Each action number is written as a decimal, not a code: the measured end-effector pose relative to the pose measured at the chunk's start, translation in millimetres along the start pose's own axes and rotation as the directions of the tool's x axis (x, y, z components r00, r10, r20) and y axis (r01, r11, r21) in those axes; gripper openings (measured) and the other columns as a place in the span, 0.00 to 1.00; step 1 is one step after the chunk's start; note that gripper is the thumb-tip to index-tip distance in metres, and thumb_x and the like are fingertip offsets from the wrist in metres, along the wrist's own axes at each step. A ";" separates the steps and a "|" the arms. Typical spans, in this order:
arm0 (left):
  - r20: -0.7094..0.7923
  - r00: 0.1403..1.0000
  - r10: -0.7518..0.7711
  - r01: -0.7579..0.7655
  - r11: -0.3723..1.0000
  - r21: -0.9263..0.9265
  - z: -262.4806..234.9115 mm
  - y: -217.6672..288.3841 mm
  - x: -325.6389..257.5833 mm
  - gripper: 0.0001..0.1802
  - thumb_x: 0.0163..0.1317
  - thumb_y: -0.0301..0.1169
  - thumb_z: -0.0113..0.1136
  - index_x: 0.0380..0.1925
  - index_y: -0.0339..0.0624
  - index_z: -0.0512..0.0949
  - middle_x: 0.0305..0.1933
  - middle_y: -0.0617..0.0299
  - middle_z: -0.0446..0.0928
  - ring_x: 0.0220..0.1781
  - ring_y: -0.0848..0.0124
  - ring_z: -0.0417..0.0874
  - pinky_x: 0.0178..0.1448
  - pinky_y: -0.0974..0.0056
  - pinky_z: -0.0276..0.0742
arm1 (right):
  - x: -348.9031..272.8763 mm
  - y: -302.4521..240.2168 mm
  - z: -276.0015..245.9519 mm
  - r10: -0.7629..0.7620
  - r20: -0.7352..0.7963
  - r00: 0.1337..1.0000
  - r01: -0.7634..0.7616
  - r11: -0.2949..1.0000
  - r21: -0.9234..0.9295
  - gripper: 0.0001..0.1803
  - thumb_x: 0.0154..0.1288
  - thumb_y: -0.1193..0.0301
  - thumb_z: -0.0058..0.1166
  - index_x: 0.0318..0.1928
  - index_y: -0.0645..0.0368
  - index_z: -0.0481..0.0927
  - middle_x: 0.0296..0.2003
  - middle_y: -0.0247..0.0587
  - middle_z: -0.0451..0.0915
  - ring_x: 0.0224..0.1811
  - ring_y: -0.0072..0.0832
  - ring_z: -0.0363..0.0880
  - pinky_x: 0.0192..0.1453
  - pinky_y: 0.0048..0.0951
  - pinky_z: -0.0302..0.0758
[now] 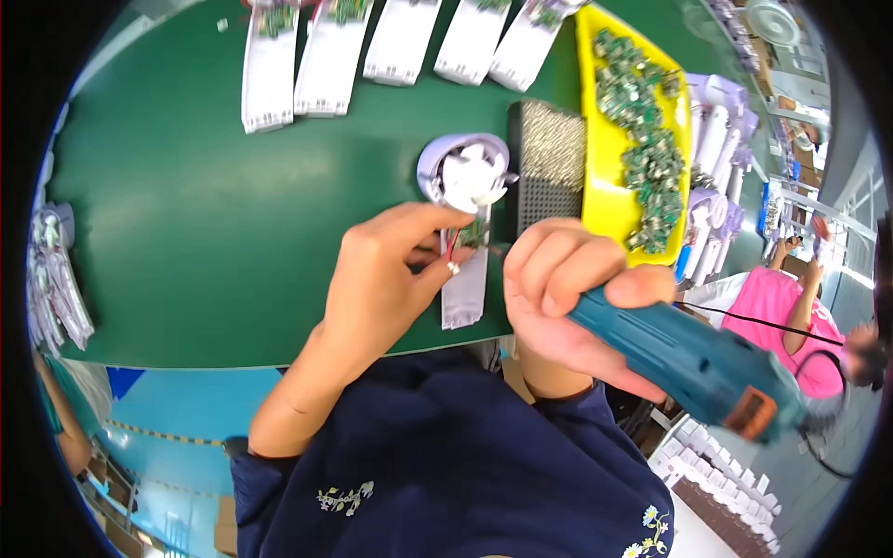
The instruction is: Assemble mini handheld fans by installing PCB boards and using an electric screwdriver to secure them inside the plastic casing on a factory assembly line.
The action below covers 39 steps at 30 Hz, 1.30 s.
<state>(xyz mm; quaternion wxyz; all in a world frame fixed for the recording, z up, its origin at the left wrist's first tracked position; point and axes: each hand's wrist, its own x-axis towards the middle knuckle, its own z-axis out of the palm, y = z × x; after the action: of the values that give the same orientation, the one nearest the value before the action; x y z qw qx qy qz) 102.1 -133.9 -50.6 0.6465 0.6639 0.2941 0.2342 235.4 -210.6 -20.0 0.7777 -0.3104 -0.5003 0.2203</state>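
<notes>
An opened handheld fan [463, 296] lies on the green table, with white blades inside a pale lavender ring. A small green circuit board [473, 232] sits in its handle, and a red wire with a white connector [454, 268] shows there. My left hand [372, 274] is closed at the fan's neck, index finger and thumb on either side of the wire. Wrapped in my right hand [577, 288] is a teal electric screwdriver [679, 349], tilted, its bit pointing left toward the circuit board. Whether the bit touches the board I cannot tell.
Beyond the fan stands a black perforated block [553, 139] full of small screws. A yellow tray [595, 200] of circuit boards is right of it. Several white fan handles [400, 46] line the far side. More fan parts [712, 158] lie right; a person in pink [763, 302] works beyond.
</notes>
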 end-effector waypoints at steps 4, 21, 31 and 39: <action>0.096 0.990 -0.106 0.104 0.994 0.023 -8.9 -6.5 -11.6 0.16 0.55 0.15 0.68 0.44 0.32 0.82 0.37 0.55 0.80 0.39 0.73 0.85 0.41 0.69 0.83 | -11.4 -12.5 -16.7 -0.043 -0.303 0.952 0.072 0.994 0.085 0.44 0.62 0.24 0.35 0.51 0.54 0.68 0.24 0.37 0.69 0.15 0.29 0.66 0.19 0.31 0.67; -0.332 0.940 -0.082 0.067 0.996 -0.056 -214.4 -27.5 -7.9 0.18 0.61 0.23 0.66 0.52 0.31 0.79 0.47 0.60 0.80 0.47 0.75 0.78 0.53 0.71 0.72 | -13.8 -87.6 -90.4 0.375 -0.729 0.572 -0.690 0.700 -0.181 0.24 0.76 0.48 0.44 0.50 0.59 0.71 0.23 0.33 0.73 0.17 0.19 0.69 0.21 0.20 0.65; -0.226 0.974 -0.016 0.014 1.000 -0.012 -226.2 -27.8 76.4 0.16 0.64 0.20 0.62 0.52 0.34 0.78 0.40 0.66 0.79 0.39 0.82 0.75 0.41 0.78 0.67 | -4.2 -69.2 -121.8 0.225 -0.675 0.702 -0.646 -0.197 -0.738 0.32 0.64 0.44 0.59 0.55 0.57 0.77 0.35 0.52 0.85 0.40 0.48 0.85 0.44 0.45 0.79; -0.190 0.981 -0.021 0.012 0.999 -0.047 -218.3 -30.2 92.3 0.16 0.62 0.19 0.62 0.51 0.34 0.77 0.39 0.66 0.78 0.40 0.81 0.76 0.45 0.77 0.69 | -11.9 -59.0 -117.3 0.179 -0.641 0.746 -0.610 -0.203 -0.766 0.30 0.62 0.50 0.63 0.57 0.55 0.76 0.41 0.47 0.84 0.46 0.45 0.83 0.49 0.44 0.78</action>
<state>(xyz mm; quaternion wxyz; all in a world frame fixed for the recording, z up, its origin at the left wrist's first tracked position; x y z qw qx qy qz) 14.8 87.1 -75.2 0.6320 0.6212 0.3547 0.2981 339.9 -291.0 -22.2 0.2630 -0.9335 -0.2434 -0.0148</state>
